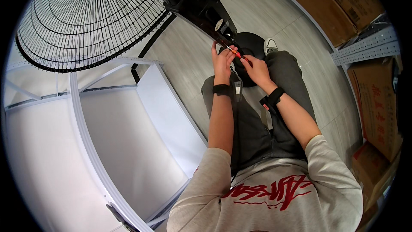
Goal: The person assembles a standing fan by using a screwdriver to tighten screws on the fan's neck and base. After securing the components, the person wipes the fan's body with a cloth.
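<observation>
A screwdriver with a red and black handle (238, 55) points up and left at the underside of the black fan column (210, 17). My right hand (256, 69) is closed around the handle's rear end. My left hand (221, 65) is up against the column, one finger stretched along its edge. Its other fingers pinch around the front part of the screwdriver, where the shaft is partly hidden. The tip's contact point is too small to make out. The column leans across from the upper left, between the fan's wire grille (90, 25) and my hands.
A round black base (250, 45) lies on the floor by my shoe (270, 46). White metal shelving (165, 99) stands on the left. Cardboard boxes (322, 6) fill a rack along the right, framed by a perforated metal upright (367, 51).
</observation>
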### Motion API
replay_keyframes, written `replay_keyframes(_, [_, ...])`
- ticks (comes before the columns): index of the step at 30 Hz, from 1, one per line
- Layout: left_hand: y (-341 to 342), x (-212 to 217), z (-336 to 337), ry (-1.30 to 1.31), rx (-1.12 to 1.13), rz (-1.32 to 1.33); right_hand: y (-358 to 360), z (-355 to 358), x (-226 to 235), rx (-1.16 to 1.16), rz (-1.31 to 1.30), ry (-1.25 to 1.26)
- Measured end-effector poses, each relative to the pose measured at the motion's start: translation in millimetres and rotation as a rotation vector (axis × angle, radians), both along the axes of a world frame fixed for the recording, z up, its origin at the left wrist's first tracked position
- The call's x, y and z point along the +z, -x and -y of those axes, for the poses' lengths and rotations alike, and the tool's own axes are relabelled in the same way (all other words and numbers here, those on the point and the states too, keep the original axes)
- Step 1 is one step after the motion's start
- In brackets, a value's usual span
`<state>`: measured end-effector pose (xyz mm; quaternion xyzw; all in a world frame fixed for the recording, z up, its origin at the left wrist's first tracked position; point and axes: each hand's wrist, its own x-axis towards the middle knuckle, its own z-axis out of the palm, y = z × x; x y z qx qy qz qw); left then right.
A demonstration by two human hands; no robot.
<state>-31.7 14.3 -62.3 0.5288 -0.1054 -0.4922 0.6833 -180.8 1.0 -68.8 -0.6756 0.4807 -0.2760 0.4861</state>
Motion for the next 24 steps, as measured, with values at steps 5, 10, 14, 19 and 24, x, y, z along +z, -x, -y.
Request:
replay_keyframes(5, [0,1,0,0.004,-0.004,0.004,1,1,1,0.002,-0.013,0.066])
replay_keyframes(10, [0,6,-1,-0.046,-0.008,0.032,5,1,16,0.011,-0.102,0.068])
replay_keyframes(14, [1,7,0,-0.041,-0.002,0.020,5,2,15,0.017,-0.095,0.087])
replay_keyframes(19, [1,5,0,-0.041,0.016,0.003,2,2,6,0.005,-0.047,0.106])
replay_keyframes(24, [-2,-1,-1,-0.033,-0.005,0.038,2,4,2,0.015,0.005,0.101])
